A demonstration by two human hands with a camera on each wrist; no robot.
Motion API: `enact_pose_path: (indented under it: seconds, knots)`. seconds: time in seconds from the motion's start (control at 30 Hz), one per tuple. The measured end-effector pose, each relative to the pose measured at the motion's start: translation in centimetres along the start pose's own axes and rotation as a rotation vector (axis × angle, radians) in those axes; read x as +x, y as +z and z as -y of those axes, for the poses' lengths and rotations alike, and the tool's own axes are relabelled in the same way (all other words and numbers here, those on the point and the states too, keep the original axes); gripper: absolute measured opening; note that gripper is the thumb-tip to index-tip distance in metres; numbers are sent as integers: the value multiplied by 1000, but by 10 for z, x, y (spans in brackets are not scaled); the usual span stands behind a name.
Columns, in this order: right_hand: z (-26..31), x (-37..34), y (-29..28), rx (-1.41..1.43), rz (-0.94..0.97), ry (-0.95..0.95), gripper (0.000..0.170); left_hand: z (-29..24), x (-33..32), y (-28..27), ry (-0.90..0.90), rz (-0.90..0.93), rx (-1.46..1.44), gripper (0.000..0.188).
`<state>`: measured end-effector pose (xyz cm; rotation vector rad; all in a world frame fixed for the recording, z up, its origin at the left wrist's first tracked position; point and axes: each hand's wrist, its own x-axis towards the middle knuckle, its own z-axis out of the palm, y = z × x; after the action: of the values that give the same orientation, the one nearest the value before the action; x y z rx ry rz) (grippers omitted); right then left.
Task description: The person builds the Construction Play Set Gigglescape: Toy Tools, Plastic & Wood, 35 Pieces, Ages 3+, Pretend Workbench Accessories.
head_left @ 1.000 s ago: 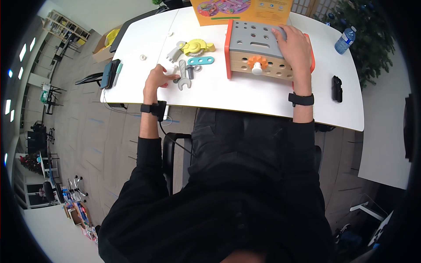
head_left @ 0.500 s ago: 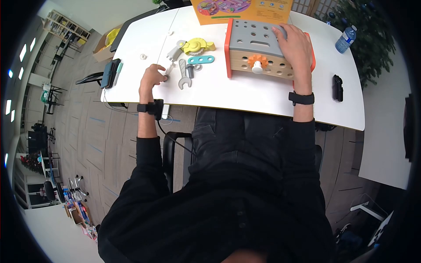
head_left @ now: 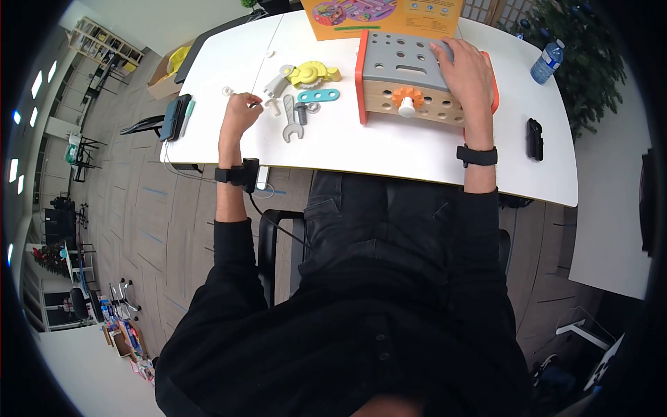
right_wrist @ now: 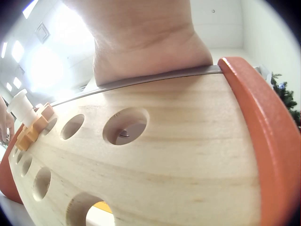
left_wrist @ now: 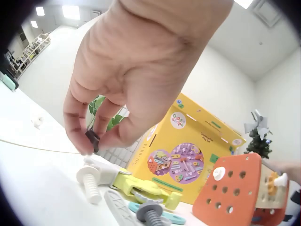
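Note:
My left hand [head_left: 240, 115] hovers over the left part of the table, pinching a small dark piece [left_wrist: 93, 138] between thumb and fingers; its exact kind I cannot tell. Just below those fingertips lies a white toy bolt [left_wrist: 91, 182]. Beside it are a grey toy wrench [head_left: 292, 124], a grey bolt [head_left: 301, 115] and a teal strip with holes [head_left: 318, 96]. My right hand [head_left: 469, 75] rests on the grey top of a toy workbench [head_left: 389, 52]. An orange gear [head_left: 399, 96] with a white bolt through it sits on the bench's wooden side.
A yellow-and-grey toy saw [head_left: 310, 73] lies behind the strip. Small white pieces lie farther left, one [head_left: 227, 91] near my left hand. An orange-yellow box [head_left: 417, 17] stands behind the bench. On the right are a water bottle [head_left: 547, 62] and a black case [head_left: 534, 141].
My left hand has lifted away from beside the wrench, moving left and then farther back, with the small dark piece. The white bolt now shows uncovered. My right hand stays on the workbench.

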<state>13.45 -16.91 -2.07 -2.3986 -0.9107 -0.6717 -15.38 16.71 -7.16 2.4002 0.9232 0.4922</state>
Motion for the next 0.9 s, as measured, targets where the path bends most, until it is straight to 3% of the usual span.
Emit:
enact_pose_path:
  seconds: [0.07, 0.13, 0.2, 0.3, 0.63, 0.83, 0.9]
  knots:
    - [0, -1, -1, -4, -6, -4, 46, -16, -1, 5, 77, -36, -13, 22]
    - [1, -1, -1, -6, -10, -9, 46, -27, 5, 13, -126, 149, -191, 22]
    - [0, 0, -2, 9, 16, -6, 46, -35, 3, 27, -99, 134, -235, 23]
    - [-1, 0, 0, 12, 11, -7, 46, -55, -6, 35, -19, 152, 180, 49]
    - [0, -1, -1, 21, 0, -11, 47, -49, 1, 53, 39, 233, 141, 33]
    - [-1, 0, 1, 19, -37, -27, 50, -57, -1, 43, 86, 140, -81, 26]
    - [-1, 1, -1, 40, -11, -15, 47, -73, -4, 37, 138, 136, -447, 28]
